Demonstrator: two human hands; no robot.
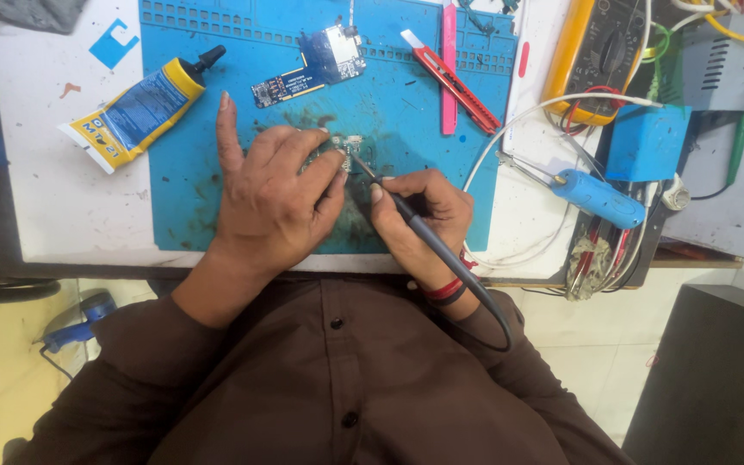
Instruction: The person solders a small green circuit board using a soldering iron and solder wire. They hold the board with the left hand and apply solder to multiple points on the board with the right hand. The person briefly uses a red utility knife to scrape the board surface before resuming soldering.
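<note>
Here left hand [273, 194] pins small board [348, 148], right hand [419, 211] holds soldering iron [424, 237]

Blue work mat [208, 129] with dark stains – yellow-and-blue glue tube [135, 108], black cap – red utility knife [449, 79] – blue circuit board [312, 65] – yellow multimeter [600, 52].

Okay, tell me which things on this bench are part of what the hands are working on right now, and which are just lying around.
In use: small circuit board under the left hand; soldering iron in the right hand; blue mat.

Lying about: glue tube, second circuit board, red utility knife, yellow multimeter, blue tool.
</note>
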